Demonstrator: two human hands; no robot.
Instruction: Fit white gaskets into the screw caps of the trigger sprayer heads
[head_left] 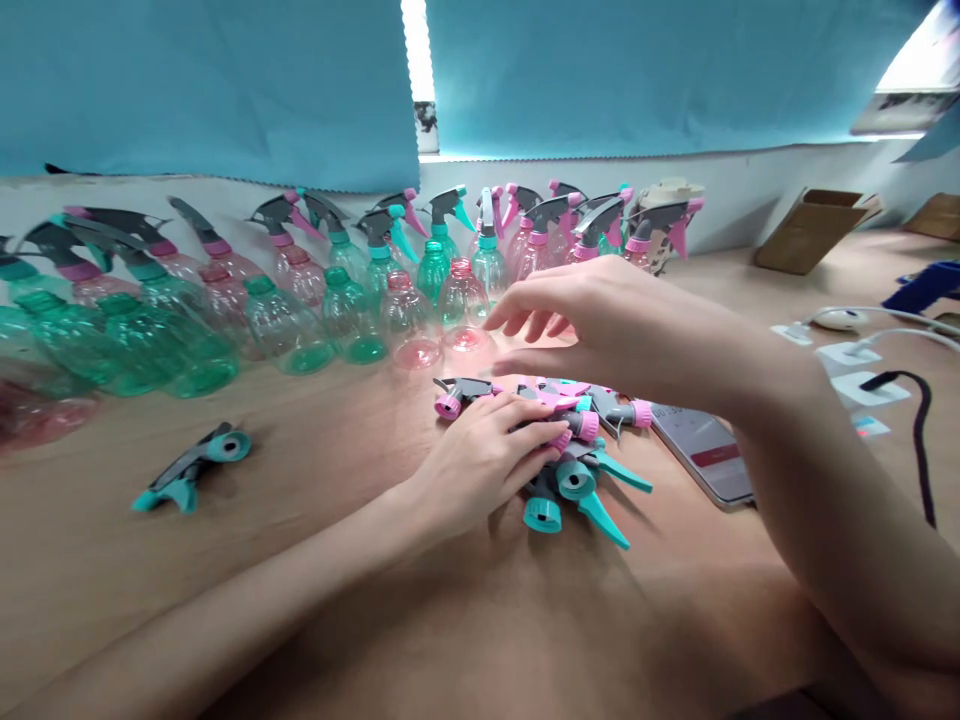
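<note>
My left hand (491,455) lies with its fingers spread over a pile of loose trigger spray heads (576,480), some grey and pink, others grey and teal. Whether it grips one of them is hard to make out, but the fingers look stretched out on top. Above the pile hovers my right hand (577,315), thumb and fingers apart and nothing between them. Its fingertips come close, in the view, to an uncapped pink bottle (463,305). A second uncapped pink bottle (411,325) stands just left of that one. Apart from the pile, a single teal spray head (193,468) lies at left.
Rows of green bottles (289,325) and pink ones line the back, several with spray heads fitted. A phone (705,455) lies right of the pile, partly behind my right arm. Farther right are white chargers with cables (870,388) and a cardboard box (810,232).
</note>
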